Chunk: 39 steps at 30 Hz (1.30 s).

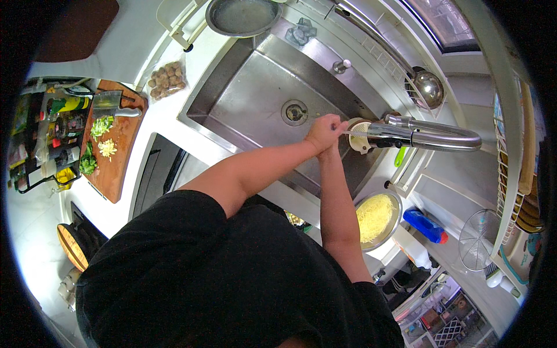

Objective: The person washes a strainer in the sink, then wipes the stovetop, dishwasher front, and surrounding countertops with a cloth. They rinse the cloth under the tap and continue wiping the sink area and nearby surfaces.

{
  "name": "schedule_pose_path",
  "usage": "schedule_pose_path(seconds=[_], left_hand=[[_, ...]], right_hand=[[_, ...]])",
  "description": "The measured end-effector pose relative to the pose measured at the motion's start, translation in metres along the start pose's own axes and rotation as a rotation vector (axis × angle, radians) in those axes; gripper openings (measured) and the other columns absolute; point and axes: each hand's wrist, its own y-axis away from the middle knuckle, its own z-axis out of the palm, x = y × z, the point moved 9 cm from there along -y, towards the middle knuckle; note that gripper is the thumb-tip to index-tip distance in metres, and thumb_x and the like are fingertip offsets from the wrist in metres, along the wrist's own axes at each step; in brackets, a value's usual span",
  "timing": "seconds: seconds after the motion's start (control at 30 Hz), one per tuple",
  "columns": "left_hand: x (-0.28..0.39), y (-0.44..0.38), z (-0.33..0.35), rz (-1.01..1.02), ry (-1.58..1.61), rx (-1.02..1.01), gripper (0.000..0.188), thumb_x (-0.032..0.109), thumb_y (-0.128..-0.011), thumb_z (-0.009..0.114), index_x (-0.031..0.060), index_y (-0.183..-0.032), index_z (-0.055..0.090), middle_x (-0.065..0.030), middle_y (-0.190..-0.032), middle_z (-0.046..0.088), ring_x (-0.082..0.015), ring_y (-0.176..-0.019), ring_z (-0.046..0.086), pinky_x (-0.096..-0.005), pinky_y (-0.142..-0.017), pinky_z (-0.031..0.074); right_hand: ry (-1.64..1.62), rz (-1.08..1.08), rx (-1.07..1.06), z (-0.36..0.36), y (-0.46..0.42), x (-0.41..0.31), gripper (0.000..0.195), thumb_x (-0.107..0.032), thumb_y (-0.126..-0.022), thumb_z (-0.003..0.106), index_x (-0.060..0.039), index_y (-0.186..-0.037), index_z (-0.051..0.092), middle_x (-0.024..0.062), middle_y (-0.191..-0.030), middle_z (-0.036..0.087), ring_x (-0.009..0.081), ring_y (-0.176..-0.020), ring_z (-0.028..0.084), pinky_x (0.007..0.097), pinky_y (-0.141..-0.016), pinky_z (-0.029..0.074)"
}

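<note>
My left hand (321,132) and my right hand (331,147) are pressed together over the stainless steel sink (256,95), the left one covering much of the right. Just to their right is the spray head of the chrome faucet (383,131), with what looks like water running from it onto the fingers. Whether anything lies between the palms is hidden. The sink drain (295,112) is left of the hands. Partly behind the faucet, a pale perforated utensil (359,140) sits at the sink's right end.
Left of the sink, a wooden cutting board (126,152) holds a cleaver (107,103) and chopped greens; a bag of brown balls (167,81) lies beside it. A metal bowl (244,17) stands behind. At right are a bowl of yellow shreds (376,217) and a blue bottle (424,225).
</note>
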Motion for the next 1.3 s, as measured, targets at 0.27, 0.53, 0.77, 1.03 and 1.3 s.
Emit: schedule_pose_path(seconds=[0.27, 0.53, 0.77, 1.03, 1.3], left_hand=[[-0.089, -0.006, -0.006, -0.375, -0.099, 0.169, 0.042, 0.037, -0.084, 0.060, 0.0017, -0.062, 0.051, -0.0162, -0.057, 0.049, -0.0309, -0.053, 0.045, -0.0401, -0.054, 0.040], [-0.105, -0.011, 0.008, -0.313, 0.162, -0.436, 0.044, 0.049, -0.083, 0.060, 0.0072, -0.096, 0.059, -0.0067, -0.091, 0.064, -0.0190, -0.083, 0.059, -0.0329, -0.073, 0.046], [-0.091, 0.003, 0.006, -0.262, -0.231, -0.887, 0.043, 0.040, -0.080, 0.068, 0.0047, -0.101, 0.058, -0.0099, -0.091, 0.060, -0.0190, -0.083, 0.059, -0.0326, -0.075, 0.047], [-0.084, 0.006, 0.003, -0.498, 0.362, -0.313, 0.031, 0.026, -0.075, 0.072, 0.0041, -0.087, 0.054, -0.0062, -0.085, 0.058, -0.0168, -0.081, 0.057, -0.0293, -0.072, 0.046], [0.034, 0.032, 0.001, 0.219, -0.183, -0.042, 0.029, 0.030, -0.067, 0.070, 0.0084, -0.069, 0.050, -0.0098, -0.073, 0.048, -0.0308, -0.073, 0.045, -0.0407, -0.068, 0.036]], right_hand=[[0.095, -0.109, 0.194, -0.018, 0.020, 0.004, 0.037, -0.039, -0.094, 0.042, -0.0057, -0.107, 0.051, 0.0103, -0.096, 0.059, 0.0237, -0.082, 0.060, 0.0364, -0.060, 0.051], [0.121, -0.002, 0.119, -0.025, 0.044, -0.035, 0.031, -0.020, -0.081, 0.069, -0.0078, -0.104, 0.052, 0.0061, -0.101, 0.056, 0.0203, -0.093, 0.053, 0.0415, -0.073, 0.045], [0.375, -0.272, -0.010, -0.035, 0.038, -0.071, 0.048, -0.014, -0.076, 0.073, -0.0027, -0.118, 0.052, 0.0037, -0.099, 0.060, 0.0155, -0.088, 0.057, 0.0288, -0.074, 0.042], [0.529, -0.221, 0.090, -0.067, 0.027, -0.041, 0.043, -0.027, -0.085, 0.061, -0.0033, -0.119, 0.049, 0.0064, -0.107, 0.058, 0.0168, -0.091, 0.056, 0.0309, -0.080, 0.043], [-0.312, 0.143, -0.373, -0.006, 0.012, -0.011, 0.049, -0.049, -0.086, 0.052, -0.0042, -0.105, 0.054, 0.0125, -0.099, 0.059, 0.0261, -0.089, 0.057, 0.0414, -0.073, 0.048]])
